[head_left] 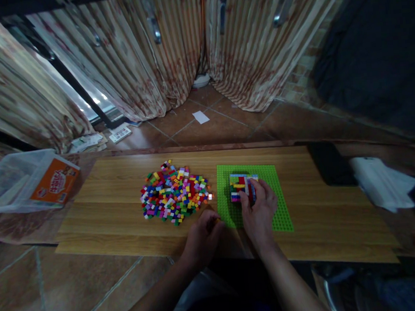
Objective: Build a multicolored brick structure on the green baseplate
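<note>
On the green studded baseplate (284,216) stands a block built of many-coloured toy bricks (237,185). My right hand (263,211) reaches over its right side, thumb at the near face and fingers curled on the top, gripping it. My left hand (206,232) is closed just left of the baseplate's near-left corner. A small yellow-orange brick (217,220) shows at its fingertips, mostly hidden. Left of the baseplate spreads a pile of loose, small coloured bricks (172,193).
A wooden board (100,205) carries the bricks and baseplate. At far left sits a clear plastic bin (17,180) with an orange-labelled box (55,181). A black flat object (331,163) and white papers (383,181) lie at right. Curtains (178,48) hang behind.
</note>
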{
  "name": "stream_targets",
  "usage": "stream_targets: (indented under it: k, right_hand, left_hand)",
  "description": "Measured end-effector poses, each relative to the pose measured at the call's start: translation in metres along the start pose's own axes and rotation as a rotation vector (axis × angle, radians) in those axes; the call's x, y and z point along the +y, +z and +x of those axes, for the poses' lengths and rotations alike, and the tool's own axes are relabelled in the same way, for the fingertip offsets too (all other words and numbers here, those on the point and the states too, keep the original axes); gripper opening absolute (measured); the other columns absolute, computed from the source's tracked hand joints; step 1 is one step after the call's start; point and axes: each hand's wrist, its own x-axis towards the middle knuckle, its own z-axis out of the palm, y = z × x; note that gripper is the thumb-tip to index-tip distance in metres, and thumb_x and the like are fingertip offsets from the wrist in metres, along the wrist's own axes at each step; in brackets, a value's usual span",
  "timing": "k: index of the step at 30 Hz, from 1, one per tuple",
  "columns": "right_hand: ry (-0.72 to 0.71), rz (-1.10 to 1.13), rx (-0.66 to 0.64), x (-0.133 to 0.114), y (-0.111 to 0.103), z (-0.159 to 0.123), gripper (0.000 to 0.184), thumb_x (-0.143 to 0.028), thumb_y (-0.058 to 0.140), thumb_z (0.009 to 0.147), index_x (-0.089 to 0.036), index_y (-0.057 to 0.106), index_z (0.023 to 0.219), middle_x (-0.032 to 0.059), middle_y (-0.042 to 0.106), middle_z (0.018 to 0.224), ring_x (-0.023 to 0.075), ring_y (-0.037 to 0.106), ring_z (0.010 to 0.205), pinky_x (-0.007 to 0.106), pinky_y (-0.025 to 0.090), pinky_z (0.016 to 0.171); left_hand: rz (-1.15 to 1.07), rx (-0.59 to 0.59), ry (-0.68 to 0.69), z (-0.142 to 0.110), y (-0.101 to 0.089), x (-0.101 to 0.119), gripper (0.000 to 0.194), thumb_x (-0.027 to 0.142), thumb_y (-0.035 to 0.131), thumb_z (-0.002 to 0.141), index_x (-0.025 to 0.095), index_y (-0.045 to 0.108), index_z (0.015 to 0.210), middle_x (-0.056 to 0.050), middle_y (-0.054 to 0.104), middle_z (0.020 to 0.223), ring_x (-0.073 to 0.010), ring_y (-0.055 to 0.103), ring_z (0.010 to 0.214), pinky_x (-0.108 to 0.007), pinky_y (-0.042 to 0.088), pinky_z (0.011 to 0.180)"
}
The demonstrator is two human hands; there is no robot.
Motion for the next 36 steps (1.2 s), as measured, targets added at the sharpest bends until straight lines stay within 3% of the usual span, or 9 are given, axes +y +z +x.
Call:
stream_targets:
  k: [7, 10, 13, 17, 21, 25, 30, 36]
  right_hand:
    - [0.04, 0.094, -0.004, -0.001, 0.0, 0.004, 0.051, -0.044, 0.053, 0.09, -0.017, 0.05, 0.134, 0.0181, 0.056, 0.127, 0.0307, 0.049, 0.121, 0.054, 0.037, 0.1]
    - [0.052, 0.18, 0.047, -0.001, -0.013, 0.003, 0.047, -0.041, 0.049, 0.092, -0.015, 0.052, 0.131, 0.0174, 0.057, 0.126, 0.0289, 0.048, 0.122, 0.052, 0.037, 0.102]
    - [0.036, 0.251, 0.083, -0.003, -0.032, -0.007, 0.035, -0.036, 0.044, 0.095, -0.018, 0.06, 0.121, 0.0142, 0.058, 0.124, 0.0255, 0.051, 0.121, 0.048, 0.039, 0.103]
    - [-0.048, 0.328, -0.067, -0.011, -0.05, -0.035, 0.025, -0.032, 0.049, 0.094, -0.022, 0.066, 0.109, 0.0099, 0.061, 0.119, 0.0223, 0.056, 0.114, 0.044, 0.044, 0.099]
    - [-0.125, 0.335, -0.245, -0.019, -0.048, -0.06, 0.023, -0.029, 0.054, 0.092, -0.023, 0.066, 0.11, 0.0093, 0.065, 0.114, 0.0223, 0.059, 0.109, 0.043, 0.049, 0.094]
    - [-0.145, 0.336, -0.337, -0.025, -0.04, -0.065, 0.027, -0.029, 0.057, 0.09, -0.021, 0.065, 0.115, 0.0099, 0.066, 0.113, 0.0238, 0.059, 0.109, 0.044, 0.049, 0.094]
    - [-0.126, 0.352, -0.404, -0.028, -0.035, -0.061, 0.026, -0.032, 0.058, 0.09, -0.023, 0.067, 0.113, 0.0089, 0.067, 0.113, 0.0239, 0.06, 0.108, 0.043, 0.05, 0.094]
    - [-0.099, 0.441, -0.397, -0.029, -0.033, -0.06, 0.023, -0.033, 0.06, 0.09, -0.024, 0.068, 0.109, 0.0072, 0.068, 0.108, 0.0214, 0.062, 0.104, 0.04, 0.05, 0.093]
  left_hand:
    - [0.033, 0.002, 0.075, 0.001, -0.002, 0.005, 0.016, 0.029, 0.054, 0.088, 0.017, 0.065, 0.085, -0.001, 0.065, 0.078, -0.0137, 0.06, 0.072, -0.023, 0.045, 0.065]
    - [-0.009, -0.008, 0.112, 0.0, -0.001, 0.004, 0.021, 0.031, 0.053, 0.089, 0.017, 0.068, 0.088, -0.002, 0.066, 0.077, -0.014, 0.062, 0.072, -0.024, 0.046, 0.066]
    - [-0.129, -0.03, 0.087, 0.0, 0.0, -0.003, 0.028, 0.037, 0.049, 0.091, 0.015, 0.067, 0.092, -0.001, 0.061, 0.067, -0.0122, 0.059, 0.06, -0.023, 0.045, 0.056]
    - [-0.286, -0.037, 0.05, 0.001, 0.003, -0.009, 0.033, 0.041, 0.048, 0.092, 0.014, 0.062, 0.102, 0.0, 0.06, 0.067, -0.0104, 0.056, 0.051, -0.022, 0.043, 0.048]
    - [-0.319, -0.065, 0.062, -0.001, 0.002, -0.006, 0.032, 0.039, 0.049, 0.091, 0.014, 0.06, 0.107, 0.0, 0.061, 0.069, -0.0094, 0.056, 0.051, -0.021, 0.044, 0.049]
    - [-0.279, -0.081, 0.098, -0.004, -0.002, -0.001, 0.029, 0.034, 0.048, 0.092, 0.015, 0.06, 0.11, 0.001, 0.058, 0.066, -0.0108, 0.056, 0.055, -0.023, 0.047, 0.055]
    - [-0.207, -0.103, 0.159, -0.004, -0.009, 0.001, 0.03, 0.028, 0.046, 0.092, 0.016, 0.06, 0.116, -0.005, 0.067, 0.089, -0.0149, 0.062, 0.074, -0.028, 0.052, 0.072]
    - [-0.158, -0.111, 0.223, -0.003, -0.013, 0.0, 0.032, 0.025, 0.045, 0.093, 0.018, 0.061, 0.12, -0.007, 0.068, 0.109, -0.019, 0.062, 0.101, -0.033, 0.048, 0.094]
